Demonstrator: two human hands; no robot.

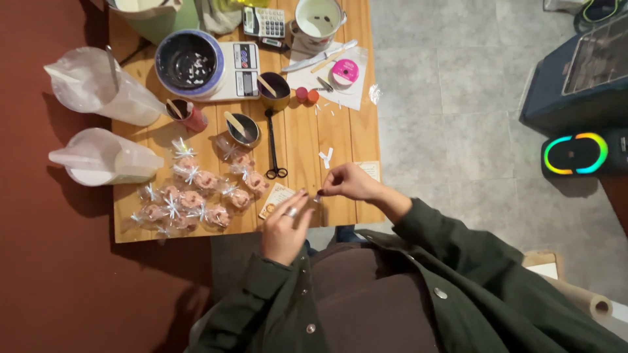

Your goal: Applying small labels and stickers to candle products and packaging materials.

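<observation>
My left hand (286, 225), with a ring on one finger, is at the near edge of the wooden table (340, 137), fingertips touching a small thin strip that I can barely make out. My right hand (348, 182) pinches the other end of that strip just to the right. Beside my left hand lies a small beige card (276, 199). Left of it sits a cluster of several small pink items wrapped in clear bags with shiny ribbon ties (193, 193). Black scissors (273, 147) lie just beyond the card.
Two white plastic jugs (104, 157) stand at the left edge. A digital scale with a dark bowl (196, 62), a calculator (263, 21), small cups with wooden sticks (243, 129), a pink ribbon spool (344, 70) and a white pot (318, 19) fill the far end. A lit speaker (579, 153) sits on the floor.
</observation>
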